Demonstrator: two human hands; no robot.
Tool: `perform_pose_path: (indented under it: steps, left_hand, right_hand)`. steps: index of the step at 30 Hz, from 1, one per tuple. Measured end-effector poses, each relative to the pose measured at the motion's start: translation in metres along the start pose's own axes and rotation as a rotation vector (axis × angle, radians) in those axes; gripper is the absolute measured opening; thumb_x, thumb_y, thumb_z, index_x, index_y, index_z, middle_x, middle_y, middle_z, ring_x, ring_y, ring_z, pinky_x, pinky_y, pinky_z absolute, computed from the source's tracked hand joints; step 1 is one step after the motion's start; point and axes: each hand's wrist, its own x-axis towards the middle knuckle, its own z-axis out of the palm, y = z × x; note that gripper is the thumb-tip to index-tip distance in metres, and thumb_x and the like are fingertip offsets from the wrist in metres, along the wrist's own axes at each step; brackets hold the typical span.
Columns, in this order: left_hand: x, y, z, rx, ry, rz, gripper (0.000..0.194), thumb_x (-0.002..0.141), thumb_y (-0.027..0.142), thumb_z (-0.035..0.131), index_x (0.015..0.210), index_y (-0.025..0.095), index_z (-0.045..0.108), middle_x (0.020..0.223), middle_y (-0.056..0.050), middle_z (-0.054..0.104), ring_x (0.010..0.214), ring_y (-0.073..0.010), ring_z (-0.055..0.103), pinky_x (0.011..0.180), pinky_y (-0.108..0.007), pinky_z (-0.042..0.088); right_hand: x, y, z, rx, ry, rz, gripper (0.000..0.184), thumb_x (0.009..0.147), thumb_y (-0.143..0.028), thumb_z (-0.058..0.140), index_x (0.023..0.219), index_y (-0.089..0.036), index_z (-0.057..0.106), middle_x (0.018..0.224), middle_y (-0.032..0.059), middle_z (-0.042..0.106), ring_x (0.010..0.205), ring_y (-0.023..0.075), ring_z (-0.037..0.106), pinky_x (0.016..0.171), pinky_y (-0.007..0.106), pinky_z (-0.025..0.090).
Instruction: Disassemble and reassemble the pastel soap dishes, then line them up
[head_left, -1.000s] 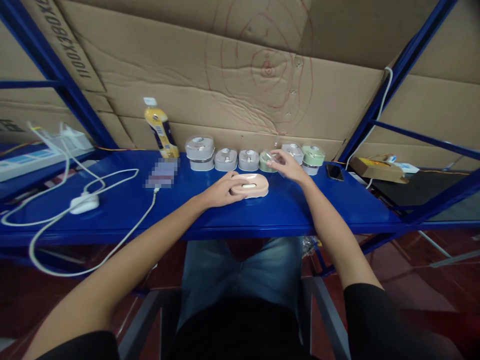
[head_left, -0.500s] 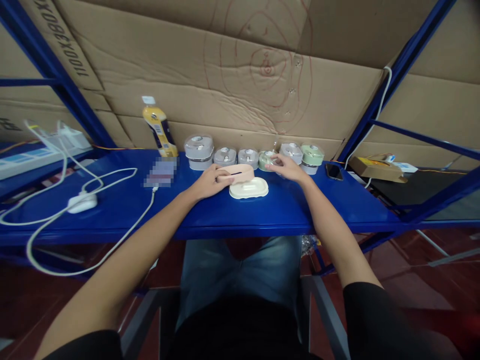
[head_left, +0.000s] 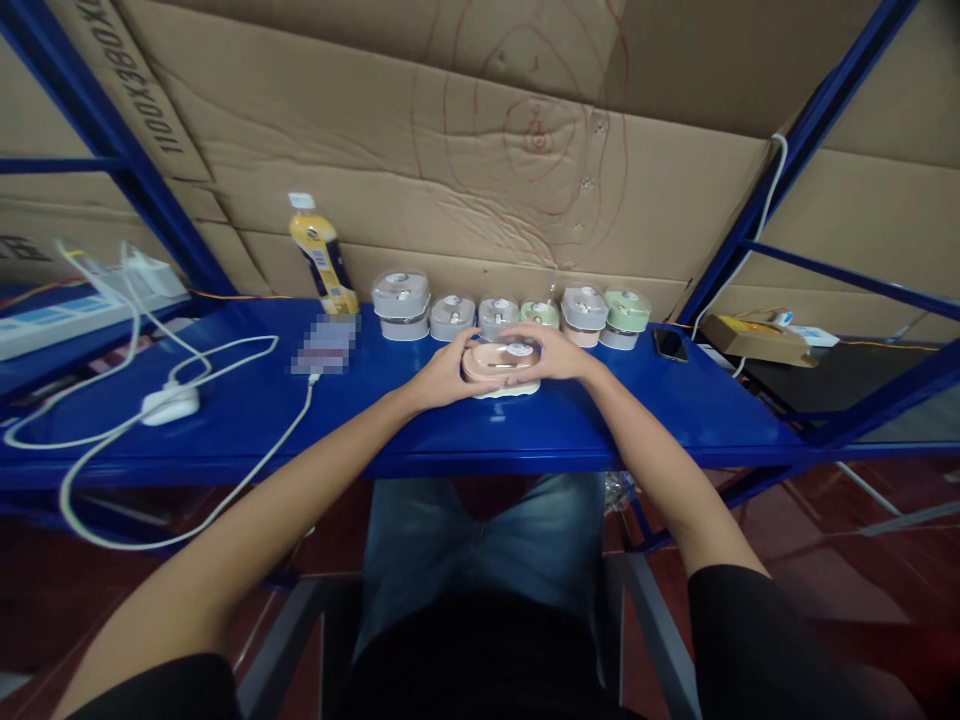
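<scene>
Both the left hand (head_left: 444, 378) and right hand (head_left: 556, 354) grasped the pink container (head_left: 491, 362) between their fingers, its long axis running sideways along the worktop (head_left: 555, 425), neither hand nearer.

There's a rounded pink box (head_left: 489, 364) with a shiny, clear lid (head_left: 511, 350), sitting upright mid-frame, a cream base (head_left: 513, 390) peeking out beneath.

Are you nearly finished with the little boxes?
The boxes at the back look done, standing in a row. In hand is the pink box, between the left hand and right hand, over a cream base. What's left may be pressing it down and letting go; fingers hide whether it's shut.
</scene>
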Motion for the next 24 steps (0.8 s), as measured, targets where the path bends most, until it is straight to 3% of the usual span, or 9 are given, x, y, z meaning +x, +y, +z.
perform_pose_path:
  steps: [4, 11, 19, 24]
  left_hand:
    - [0.000, 0.001, -0.001, -0.011, -0.009, -0.004, 0.117, 0.073, 0.069, 0.088, 0.163, 0.016, 0.037, 0.149, -0.023, 0.068, 0.141, -0.0453, 0.066, 0.117, -0.059, 0.053]
    - [0.002, 0.000, -0.001, 0.030, -0.041, -0.005, 0.121, 0.069, 0.061, 0.093, 0.167, 0.018, 0.036, 0.162, -0.024, 0.058, 0.147, -0.0494, 0.059, 0.118, -0.061, 0.052]
    - [0.002, -0.007, 0.002, 0.086, -0.067, -0.010, 0.123, 0.066, 0.064, 0.096, 0.166, 0.020, 0.039, 0.161, -0.026, 0.059, 0.148, -0.0504, 0.059, 0.117, -0.063, 0.053]
    - [0.002, -0.012, -0.003, 0.075, -0.049, 0.020, 0.117, 0.065, 0.061, 0.095, 0.162, 0.021, 0.043, 0.156, -0.022, 0.064, 0.141, -0.0473, 0.065, 0.114, -0.060, 0.056]
  right_hand:
    - [0.006, -0.002, 0.010, -0.014, -0.012, -0.035, 0.084, 0.068, -0.059, 0.101, 0.141, -0.026, 0.075, 0.140, 0.0114, 0.074, 0.136, 0.0359, 0.067, 0.123, 0.055, 0.050]
    - [0.007, 0.004, 0.008, -0.030, -0.039, -0.034, 0.083, 0.070, -0.055, 0.101, 0.144, -0.030, 0.074, 0.141, 0.0097, 0.072, 0.132, 0.0349, 0.068, 0.121, 0.058, 0.052]
    - [0.005, -0.003, 0.011, -0.059, -0.125, 0.019, 0.086, 0.071, -0.054, 0.101, 0.148, -0.029, 0.071, 0.144, 0.0110, 0.070, 0.132, 0.0338, 0.067, 0.122, 0.056, 0.050]
    - [0.002, 0.002, 0.011, -0.039, -0.171, 0.051, 0.102, 0.068, -0.053, 0.101, 0.159, -0.033, 0.061, 0.146, 0.0096, 0.070, 0.135, 0.0367, 0.065, 0.121, 0.060, 0.050]
